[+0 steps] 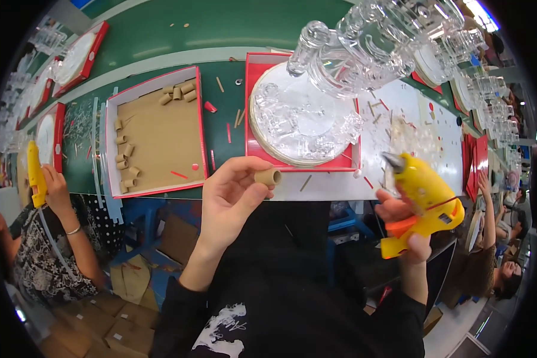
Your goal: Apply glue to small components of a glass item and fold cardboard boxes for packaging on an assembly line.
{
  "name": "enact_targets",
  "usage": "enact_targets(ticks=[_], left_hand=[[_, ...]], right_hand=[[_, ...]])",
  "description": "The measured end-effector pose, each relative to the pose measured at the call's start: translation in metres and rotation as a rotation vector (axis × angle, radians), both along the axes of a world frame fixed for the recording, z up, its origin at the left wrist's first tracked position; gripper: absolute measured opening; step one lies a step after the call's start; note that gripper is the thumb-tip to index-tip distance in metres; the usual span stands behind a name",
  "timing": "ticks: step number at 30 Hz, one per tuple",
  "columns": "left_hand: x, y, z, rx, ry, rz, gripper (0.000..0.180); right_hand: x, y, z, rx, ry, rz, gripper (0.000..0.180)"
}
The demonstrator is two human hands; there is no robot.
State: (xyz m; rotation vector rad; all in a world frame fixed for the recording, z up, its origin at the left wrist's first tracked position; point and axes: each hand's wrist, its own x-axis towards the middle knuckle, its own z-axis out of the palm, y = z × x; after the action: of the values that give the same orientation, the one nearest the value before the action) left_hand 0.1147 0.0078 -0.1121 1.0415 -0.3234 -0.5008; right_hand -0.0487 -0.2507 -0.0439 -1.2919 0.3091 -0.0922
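Note:
Between the thumb and fingers of my left hand (229, 194) is a short cardboard tube (268, 177), its open end turned to the right. My right hand (416, 241) grips a yellow glue gun (426, 194) with an orange trigger, its dark nozzle pointing up and to the left, apart from the tube. Beyond my hands, a round white disc (316, 116) lies in a red box (257, 65). Clear plastic pieces rest on the disc, and a tall clear plastic assembly (364, 51) rises over its far right part.
A shallow red-rimmed box (161, 131) at left holds several cardboard tubes. Scraps and sticks litter the white surface (375, 137) at right. At far left a co-worker's hand (56, 191) holds another yellow glue gun (36, 176). More boxes and clear assemblies line both sides.

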Motion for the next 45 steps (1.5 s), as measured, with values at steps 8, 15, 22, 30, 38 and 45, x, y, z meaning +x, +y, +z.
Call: enact_targets(ticks=[8, 15, 22, 30, 38, 45], left_hand=[[-0.011, 0.001, 0.011, 0.033, -0.014, 0.037, 0.037], [-0.014, 0.001, 0.014, 0.073, -0.034, 0.011, 0.043], [-0.011, 0.004, 0.01, -0.017, -0.027, -0.046, 0.035], [-0.011, 0.007, 0.011, -0.031, -0.004, -0.057, 0.033], [-0.011, 0.008, 0.011, -0.041, 0.024, -0.09, 0.032], [-0.013, 0.006, 0.018, 0.054, 0.029, -0.039, 0.046]], right_hand=[[0.0, 0.024, -0.009, 0.126, 0.016, 0.312, 0.064], [0.008, 0.033, -0.011, 0.107, -0.063, 0.349, 0.038], [0.006, 0.036, -0.006, 0.114, 0.005, 0.35, 0.015], [0.007, 0.022, -0.019, -0.071, -0.153, 0.562, 0.075], [0.008, 0.039, -0.002, 0.116, 0.039, 0.301, 0.023], [0.01, 0.038, -0.004, 0.102, 0.018, 0.319, 0.024]])
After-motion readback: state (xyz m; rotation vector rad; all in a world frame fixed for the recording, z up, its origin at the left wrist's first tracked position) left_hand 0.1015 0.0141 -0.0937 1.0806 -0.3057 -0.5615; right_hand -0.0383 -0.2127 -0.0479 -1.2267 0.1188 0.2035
